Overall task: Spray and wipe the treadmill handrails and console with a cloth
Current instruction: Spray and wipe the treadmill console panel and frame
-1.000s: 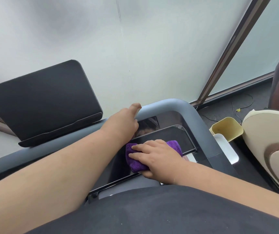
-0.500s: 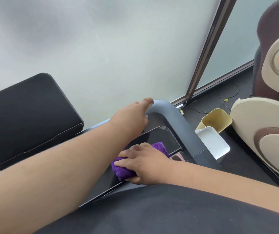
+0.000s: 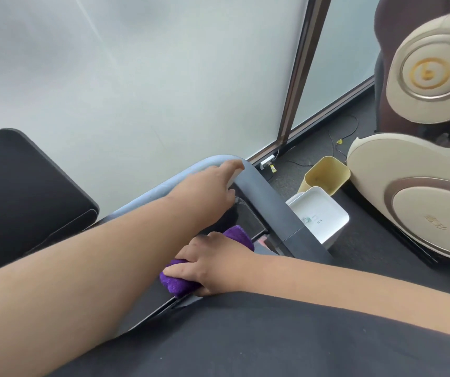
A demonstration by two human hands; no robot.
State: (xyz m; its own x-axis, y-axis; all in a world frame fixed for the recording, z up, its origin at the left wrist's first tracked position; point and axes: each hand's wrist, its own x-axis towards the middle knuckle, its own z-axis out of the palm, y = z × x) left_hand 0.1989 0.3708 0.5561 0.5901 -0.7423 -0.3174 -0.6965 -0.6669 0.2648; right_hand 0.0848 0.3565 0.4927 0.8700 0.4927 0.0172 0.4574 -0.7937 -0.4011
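purple cloth [image 3: 239, 235] bunched | right grip [image 3: 213, 261] clutching it | left grip [image 3: 207, 186] flat on handrail [image 3: 262, 191]

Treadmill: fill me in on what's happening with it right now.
A person is wiping the treadmill's glossy black console. The right hand presses a purple cloth onto the panel near its close edge, while the left hand rests on the curved grey handrail at the far corner. No spray bottle is in view.
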